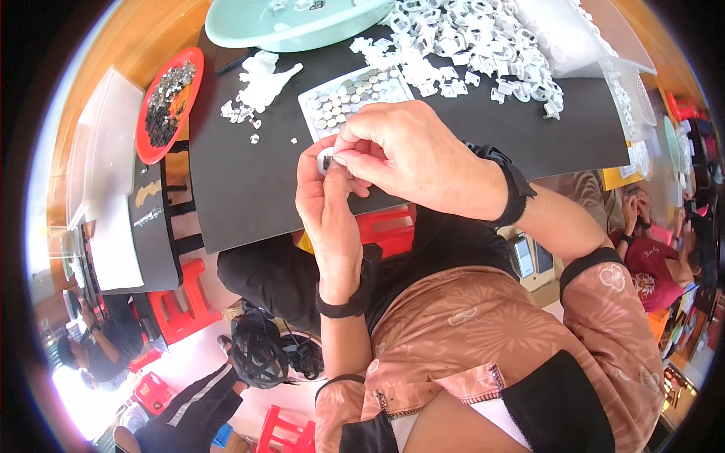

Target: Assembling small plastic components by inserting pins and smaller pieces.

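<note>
Above the near edge of the dark table, my two hands meet over a small white round plastic piece with a dark slot in it. My left hand pinches it between thumb and fingers from below. From the right, my right hand has its thumb and fingertips pressed together at the piece's side; whether they grip the piece or some tinier part is hidden. Just beyond my hands lies a pale tray with many silvery round discs, partly covered by my right hand.
A heap of white plastic parts covers the far right. A mint-green basin stands at the far edge, near a crumpled white plastic bag. Leftward sits a red plate of small parts. Red stools and other people surround the table.
</note>
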`<state>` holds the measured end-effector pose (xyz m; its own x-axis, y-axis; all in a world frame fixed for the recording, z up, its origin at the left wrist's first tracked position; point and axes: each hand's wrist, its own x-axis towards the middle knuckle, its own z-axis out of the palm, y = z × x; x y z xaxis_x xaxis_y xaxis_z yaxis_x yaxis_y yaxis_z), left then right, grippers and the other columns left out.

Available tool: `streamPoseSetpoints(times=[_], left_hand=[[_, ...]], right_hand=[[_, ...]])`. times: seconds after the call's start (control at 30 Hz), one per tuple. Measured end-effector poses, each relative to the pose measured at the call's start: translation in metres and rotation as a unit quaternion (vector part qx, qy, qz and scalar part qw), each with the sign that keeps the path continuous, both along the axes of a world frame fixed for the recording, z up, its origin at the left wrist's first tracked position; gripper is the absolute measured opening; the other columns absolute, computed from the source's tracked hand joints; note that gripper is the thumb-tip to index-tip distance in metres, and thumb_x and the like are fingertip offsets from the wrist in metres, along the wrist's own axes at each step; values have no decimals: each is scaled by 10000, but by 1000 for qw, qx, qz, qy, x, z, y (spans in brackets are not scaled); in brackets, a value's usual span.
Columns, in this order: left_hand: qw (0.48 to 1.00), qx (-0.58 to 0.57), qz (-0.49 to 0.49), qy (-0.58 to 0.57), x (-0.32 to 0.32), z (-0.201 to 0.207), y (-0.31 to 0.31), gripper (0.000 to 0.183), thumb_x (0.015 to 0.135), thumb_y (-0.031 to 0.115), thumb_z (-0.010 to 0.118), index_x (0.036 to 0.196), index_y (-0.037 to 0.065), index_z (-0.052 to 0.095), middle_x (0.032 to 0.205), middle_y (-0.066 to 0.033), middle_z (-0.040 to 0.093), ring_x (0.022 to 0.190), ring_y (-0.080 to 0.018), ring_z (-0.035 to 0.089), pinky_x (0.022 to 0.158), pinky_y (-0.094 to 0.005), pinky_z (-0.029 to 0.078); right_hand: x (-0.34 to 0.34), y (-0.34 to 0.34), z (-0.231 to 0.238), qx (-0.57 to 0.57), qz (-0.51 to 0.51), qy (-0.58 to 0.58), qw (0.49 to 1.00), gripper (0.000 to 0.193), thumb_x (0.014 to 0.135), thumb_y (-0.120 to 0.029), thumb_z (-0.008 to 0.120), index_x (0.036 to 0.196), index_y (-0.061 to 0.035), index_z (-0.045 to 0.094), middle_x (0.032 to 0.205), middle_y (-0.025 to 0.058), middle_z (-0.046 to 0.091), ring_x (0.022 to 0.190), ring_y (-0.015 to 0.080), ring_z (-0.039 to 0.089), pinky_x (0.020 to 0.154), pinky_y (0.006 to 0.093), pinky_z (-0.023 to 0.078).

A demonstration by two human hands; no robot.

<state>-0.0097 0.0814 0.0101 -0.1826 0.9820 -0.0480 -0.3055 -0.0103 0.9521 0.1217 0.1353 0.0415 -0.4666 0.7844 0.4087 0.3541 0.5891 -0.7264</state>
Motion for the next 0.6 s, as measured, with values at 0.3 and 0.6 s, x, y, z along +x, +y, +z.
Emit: streamPoseSetpoints(times=[0.3, 0.6], left_hand=[[1000, 7, 14, 24, 0, -6, 0, 124, 975, 83, 440, 1023, 30, 542, 769, 10, 552, 640, -26, 449, 569, -182, 372], [999, 15, 25, -33, -1, -5, 1, 95, 953, 54, 443, 954, 55, 537, 690, 35, 494, 582, -15, 400, 517, -173, 310]], right_hand=[[2, -7, -3, 10, -31, 23, 999, 75, 819, -75, 676, 844, -8, 657, 722, 106, 645, 620, 206, 635, 570, 289, 504], [1, -11, 1, -201, -29, 126, 971, 166, 815, -127, 665, 890, 18, 690, 724, 150, 687, 650, 223, 686, 633, 295, 536]])
